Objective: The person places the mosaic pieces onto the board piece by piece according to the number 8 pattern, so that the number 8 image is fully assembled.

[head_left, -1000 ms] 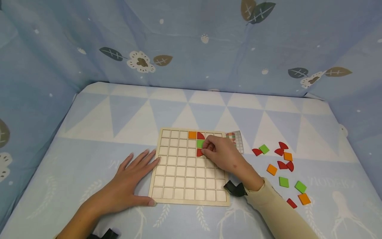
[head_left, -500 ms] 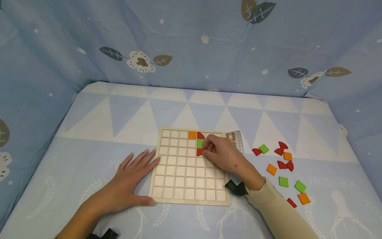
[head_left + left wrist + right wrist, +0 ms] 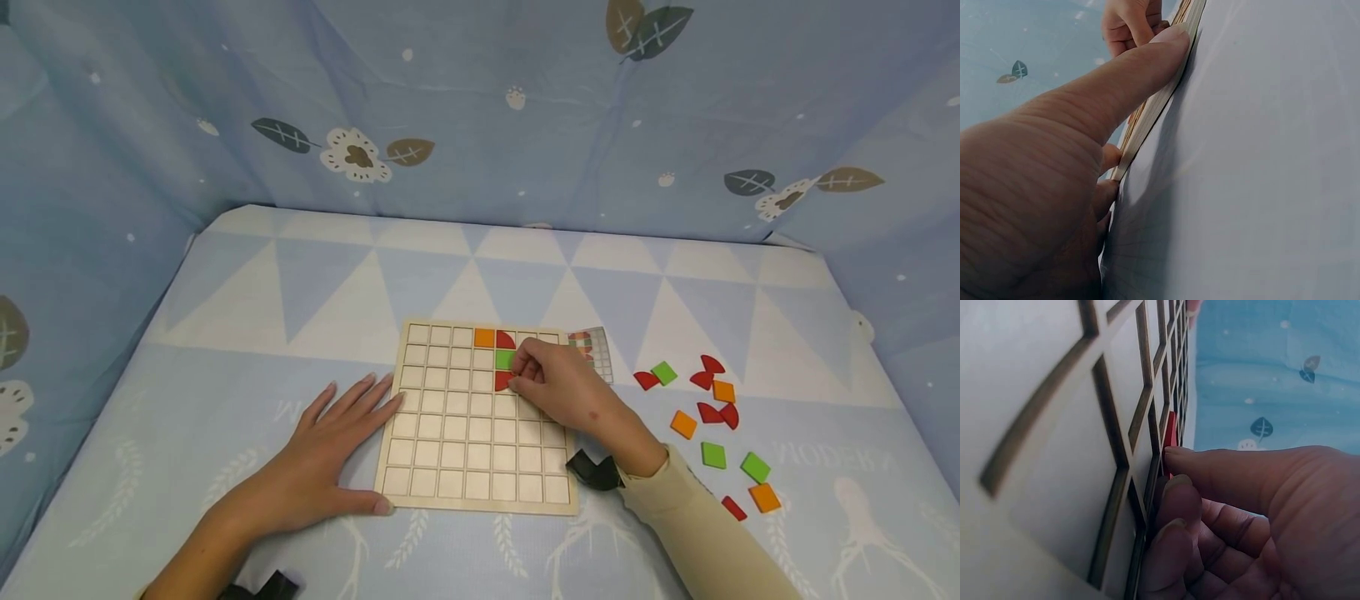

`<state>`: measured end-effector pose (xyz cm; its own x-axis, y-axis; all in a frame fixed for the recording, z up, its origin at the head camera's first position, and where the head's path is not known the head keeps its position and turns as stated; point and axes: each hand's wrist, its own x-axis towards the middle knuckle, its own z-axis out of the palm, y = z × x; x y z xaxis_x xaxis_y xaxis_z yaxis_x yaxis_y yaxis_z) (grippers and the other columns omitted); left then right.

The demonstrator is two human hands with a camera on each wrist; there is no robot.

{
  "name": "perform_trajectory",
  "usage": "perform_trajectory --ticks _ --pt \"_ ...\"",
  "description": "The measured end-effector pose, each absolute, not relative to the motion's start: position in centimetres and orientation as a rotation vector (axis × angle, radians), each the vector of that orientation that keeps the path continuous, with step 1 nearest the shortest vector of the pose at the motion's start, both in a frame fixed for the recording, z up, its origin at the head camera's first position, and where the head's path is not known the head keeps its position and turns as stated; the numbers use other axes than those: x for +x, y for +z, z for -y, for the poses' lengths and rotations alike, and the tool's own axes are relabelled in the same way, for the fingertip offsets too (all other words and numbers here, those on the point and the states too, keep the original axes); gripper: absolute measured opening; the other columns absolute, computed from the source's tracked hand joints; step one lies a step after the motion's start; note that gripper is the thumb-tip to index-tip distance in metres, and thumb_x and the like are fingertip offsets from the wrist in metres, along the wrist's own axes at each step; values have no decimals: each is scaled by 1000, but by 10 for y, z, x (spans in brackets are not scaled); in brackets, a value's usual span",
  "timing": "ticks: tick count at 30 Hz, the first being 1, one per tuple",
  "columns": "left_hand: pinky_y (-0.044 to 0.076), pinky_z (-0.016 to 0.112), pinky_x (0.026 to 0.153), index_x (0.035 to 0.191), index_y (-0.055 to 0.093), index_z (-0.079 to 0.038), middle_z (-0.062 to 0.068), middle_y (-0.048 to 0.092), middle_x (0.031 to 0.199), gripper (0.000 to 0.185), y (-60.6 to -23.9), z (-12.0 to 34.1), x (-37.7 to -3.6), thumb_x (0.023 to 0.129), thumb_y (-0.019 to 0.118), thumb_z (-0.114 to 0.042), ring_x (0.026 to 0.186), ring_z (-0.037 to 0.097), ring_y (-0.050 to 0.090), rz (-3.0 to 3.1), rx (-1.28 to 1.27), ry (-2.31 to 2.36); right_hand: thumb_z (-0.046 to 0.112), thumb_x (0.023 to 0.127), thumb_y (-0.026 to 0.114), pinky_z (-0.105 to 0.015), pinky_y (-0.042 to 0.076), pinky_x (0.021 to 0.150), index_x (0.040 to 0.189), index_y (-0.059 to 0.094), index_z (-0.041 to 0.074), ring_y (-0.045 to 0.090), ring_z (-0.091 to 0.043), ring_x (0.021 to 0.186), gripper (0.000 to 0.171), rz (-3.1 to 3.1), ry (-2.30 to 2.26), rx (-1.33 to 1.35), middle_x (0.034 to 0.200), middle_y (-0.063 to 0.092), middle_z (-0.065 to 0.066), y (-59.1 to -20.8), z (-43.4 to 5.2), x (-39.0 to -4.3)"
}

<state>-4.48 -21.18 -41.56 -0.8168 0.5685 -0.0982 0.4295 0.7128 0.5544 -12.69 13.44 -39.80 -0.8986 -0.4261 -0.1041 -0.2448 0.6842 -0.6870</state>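
A wooden grid board (image 3: 440,427) lies flat on the cloth. My left hand (image 3: 322,462) is spread along its left side, with straight fingertips and thumb at the edge; the left wrist view shows that thumb (image 3: 1147,62) on the rim. Over the board's upper right part, my right hand (image 3: 558,379) pinches a red quarter-circle tile (image 3: 502,382) at a grid cell. Seen from the right wrist, the red tile (image 3: 1170,428) stands by the thumb tip, its lower part hidden by the fingers. Above it sit a green square tile (image 3: 503,360), another red quarter-circle tile (image 3: 505,340) and an orange square tile (image 3: 484,338).
A small pattern card (image 3: 601,354) pokes out beyond the board's right side, partly behind the right hand. Loose red, green square (image 3: 713,455) and orange square (image 3: 683,424) tiles lie scattered to the right. A patterned blue curtain (image 3: 465,108) stands behind the table.
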Motion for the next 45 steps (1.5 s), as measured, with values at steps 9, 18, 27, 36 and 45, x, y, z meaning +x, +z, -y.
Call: perform_trajectory --ticks 9,18,27,36,45 --pt "-9 45 125 169 23 -22 0 13 175 116 -419 210 -47 79 74 -76 161 26 5 -2651 790 764 15 97 75 -32 48 67 97 66 12 55 -14 71 9 -2615 -1008 -551 78 60 5 -402 -138 -130" --pt "-8 46 125 168 25 -22 0 14 175 116 -421 210 -47 79 72 -78 161 27 5 -2653 796 755 23 101 71 -33 50 70 102 68 15 58 -14 76 9 -2530 -1054 -568 83 63 6 -403 -147 -129" --pt "-8 46 125 169 23 -24 -2 12 175 116 -421 206 -49 79 71 -79 161 25 4 -2651 802 742 25 101 71 -33 55 78 107 69 15 61 -12 85 11 -2557 -1045 -546 92 65 8 -395 -173 -117" --pt "-9 44 125 169 23 -23 0 14 175 114 -419 207 -48 80 70 -79 161 26 6 -2672 842 721 26 97 77 -53 53 98 125 67 8 59 -28 118 35 -2796 -722 -472 128 65 -7 -372 -244 -73" --pt "-9 42 125 168 24 -21 3 16 175 112 -421 210 -48 82 71 -76 161 27 7 -2715 878 735 37 88 84 -78 42 95 140 57 -2 37 -56 132 70 -2839 -327 -245 147 46 -30 -382 -289 -59"
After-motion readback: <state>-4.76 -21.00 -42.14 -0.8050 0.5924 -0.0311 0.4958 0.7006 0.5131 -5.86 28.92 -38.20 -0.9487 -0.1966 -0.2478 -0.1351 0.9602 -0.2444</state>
